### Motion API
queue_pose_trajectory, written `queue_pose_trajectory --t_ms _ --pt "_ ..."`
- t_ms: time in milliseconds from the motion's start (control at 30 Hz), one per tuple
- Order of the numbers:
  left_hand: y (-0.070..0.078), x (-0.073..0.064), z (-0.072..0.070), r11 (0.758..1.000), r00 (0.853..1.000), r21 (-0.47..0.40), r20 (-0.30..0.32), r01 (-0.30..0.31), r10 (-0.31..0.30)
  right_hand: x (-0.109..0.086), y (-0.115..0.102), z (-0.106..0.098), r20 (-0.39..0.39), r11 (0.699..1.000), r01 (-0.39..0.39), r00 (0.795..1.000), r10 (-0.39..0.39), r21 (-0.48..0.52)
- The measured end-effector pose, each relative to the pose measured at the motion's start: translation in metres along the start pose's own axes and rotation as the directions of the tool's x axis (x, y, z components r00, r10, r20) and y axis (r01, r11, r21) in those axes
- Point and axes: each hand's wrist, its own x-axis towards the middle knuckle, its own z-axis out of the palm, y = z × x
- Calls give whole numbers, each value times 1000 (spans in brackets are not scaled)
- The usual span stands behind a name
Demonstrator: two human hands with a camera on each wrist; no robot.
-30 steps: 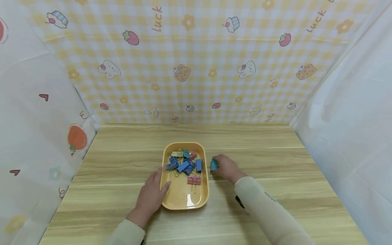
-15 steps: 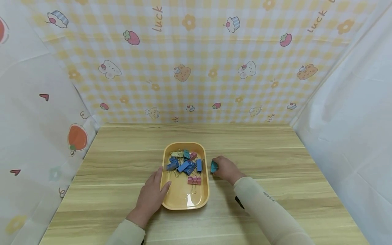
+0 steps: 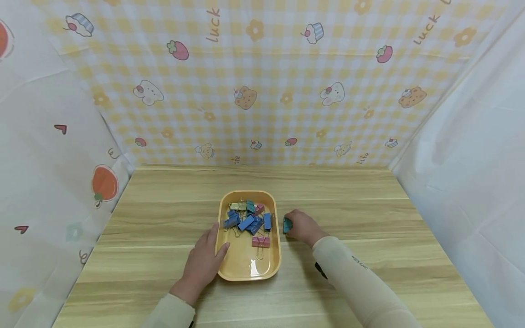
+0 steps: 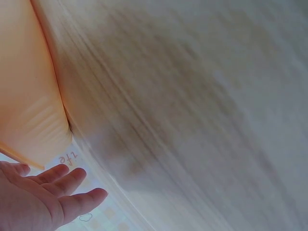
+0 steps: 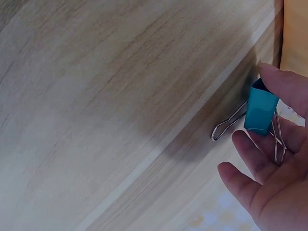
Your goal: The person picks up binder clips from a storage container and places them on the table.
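Note:
Just right of a yellow tray [image 3: 268, 269], my right hand [image 3: 304, 226] pinches a teal binder clip [image 5: 261, 109] between thumb and fingers. In the right wrist view the clip's wire handles splay to either side, one toward the tabletop and one toward the palm. My left hand [image 3: 203, 259] rests against the tray's left side, its thumb over the rim and fingers extended along the outer wall. Inside the tray lie several binder clips: blue ones [image 3: 247, 222], a pink one [image 3: 260, 242] nearer the front, a yellow one [image 3: 238, 206] and a teal one [image 3: 250, 207] toward the back.
The wood-grain table [image 3: 164, 196] ends at a checked, patterned cloth [image 3: 270, 118] hanging behind it. White cloth hangs along the left side [image 3: 53, 182] and the right side [image 3: 471, 159].
The teal clip in my right hand has tilted slightly and shifted a little toward me beside the tray. My left hand and the tray stay in place.

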Motion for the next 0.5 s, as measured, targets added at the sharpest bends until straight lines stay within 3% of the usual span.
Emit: queue_pose_trajectory --t_ms 500 --pt "-2 0 1 1000 1000 -5 -10 -10 10 -1 -2 -2 25 999 16 1000 -15 -40"
